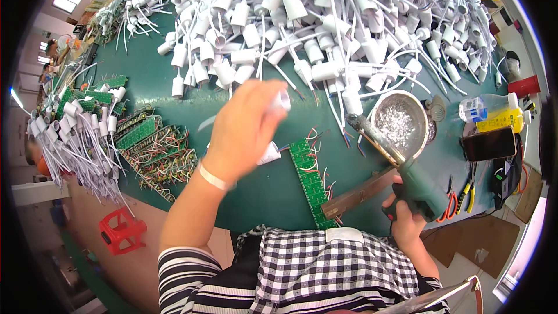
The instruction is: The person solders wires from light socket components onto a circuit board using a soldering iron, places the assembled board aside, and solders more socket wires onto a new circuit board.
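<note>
Holding one white socket (281, 101), the left hand (245, 125) hovers over the table (247, 206). The right hand (406, 225) grips one soldering gun (427, 191); between them lies one green circuit board (307, 177) (one brown bar (360, 192) at its edge).

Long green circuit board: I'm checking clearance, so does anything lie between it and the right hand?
Yes: a brown, flat, straight bar lies between the right hand and the long green circuit board, reaching the board's lower end.

I see the left hand (244, 131) a little blurred, and it covers part of a white cylinder (283, 102). The green soldering tool (424, 191) hides part of the right hand (407, 227).
</note>
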Demonstrator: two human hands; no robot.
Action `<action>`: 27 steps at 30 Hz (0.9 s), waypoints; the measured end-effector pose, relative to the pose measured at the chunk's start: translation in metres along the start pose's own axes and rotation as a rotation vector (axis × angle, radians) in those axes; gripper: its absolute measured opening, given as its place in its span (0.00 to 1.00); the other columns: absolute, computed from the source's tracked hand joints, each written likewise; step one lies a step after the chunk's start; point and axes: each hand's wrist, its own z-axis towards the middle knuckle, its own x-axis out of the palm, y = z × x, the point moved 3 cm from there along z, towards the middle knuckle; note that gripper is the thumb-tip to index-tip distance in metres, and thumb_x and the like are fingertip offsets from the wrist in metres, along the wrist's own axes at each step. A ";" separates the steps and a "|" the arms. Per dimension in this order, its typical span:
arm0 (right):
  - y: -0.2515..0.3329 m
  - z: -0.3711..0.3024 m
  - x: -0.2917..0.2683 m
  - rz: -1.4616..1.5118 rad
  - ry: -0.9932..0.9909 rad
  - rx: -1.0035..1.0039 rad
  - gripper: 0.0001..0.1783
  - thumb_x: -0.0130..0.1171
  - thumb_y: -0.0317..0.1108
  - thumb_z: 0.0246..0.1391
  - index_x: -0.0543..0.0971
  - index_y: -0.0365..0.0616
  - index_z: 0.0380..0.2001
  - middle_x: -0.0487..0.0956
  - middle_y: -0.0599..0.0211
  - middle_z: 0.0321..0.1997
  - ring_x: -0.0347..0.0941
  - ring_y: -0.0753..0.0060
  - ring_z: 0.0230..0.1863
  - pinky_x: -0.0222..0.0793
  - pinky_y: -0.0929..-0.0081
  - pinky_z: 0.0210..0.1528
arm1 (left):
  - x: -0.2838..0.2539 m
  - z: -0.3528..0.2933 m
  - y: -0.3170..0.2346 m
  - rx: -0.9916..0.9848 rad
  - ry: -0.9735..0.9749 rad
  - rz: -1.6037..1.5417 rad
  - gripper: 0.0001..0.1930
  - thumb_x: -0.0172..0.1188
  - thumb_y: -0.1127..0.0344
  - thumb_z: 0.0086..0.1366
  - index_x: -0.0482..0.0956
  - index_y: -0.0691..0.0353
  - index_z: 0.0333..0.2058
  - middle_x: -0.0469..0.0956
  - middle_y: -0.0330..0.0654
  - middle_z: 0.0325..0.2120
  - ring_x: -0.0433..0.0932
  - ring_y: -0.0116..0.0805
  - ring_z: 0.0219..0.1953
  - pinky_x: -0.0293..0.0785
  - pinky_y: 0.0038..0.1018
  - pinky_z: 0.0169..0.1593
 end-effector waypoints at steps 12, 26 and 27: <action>0.003 0.003 0.023 -0.153 0.186 0.034 0.24 0.44 0.27 0.45 0.70 0.36 0.49 0.74 0.65 0.36 0.69 0.77 0.28 0.65 0.80 0.29 | 0.040 -0.096 -0.008 -0.258 0.162 0.073 0.03 0.59 0.67 0.52 0.76 0.57 0.27 0.71 0.36 0.23 0.67 0.35 0.32 0.54 0.32 0.39; -0.003 -0.009 0.020 -0.384 0.305 0.020 0.27 0.54 0.34 0.49 0.65 0.35 0.52 0.74 0.64 0.32 0.71 0.74 0.31 0.69 0.75 0.36 | 0.036 -0.082 -0.003 -0.151 -0.039 0.298 0.07 0.65 0.66 0.42 0.77 0.49 0.23 0.69 0.28 0.22 0.65 0.32 0.33 0.49 0.34 0.40; -0.005 -0.009 0.020 -0.385 0.305 0.020 0.27 0.54 0.34 0.49 0.65 0.35 0.52 0.74 0.64 0.32 0.71 0.74 0.31 0.69 0.75 0.36 | 0.037 -0.082 -0.003 -0.136 -0.042 0.313 0.08 0.65 0.66 0.42 0.77 0.49 0.23 0.69 0.28 0.22 0.64 0.32 0.33 0.49 0.34 0.40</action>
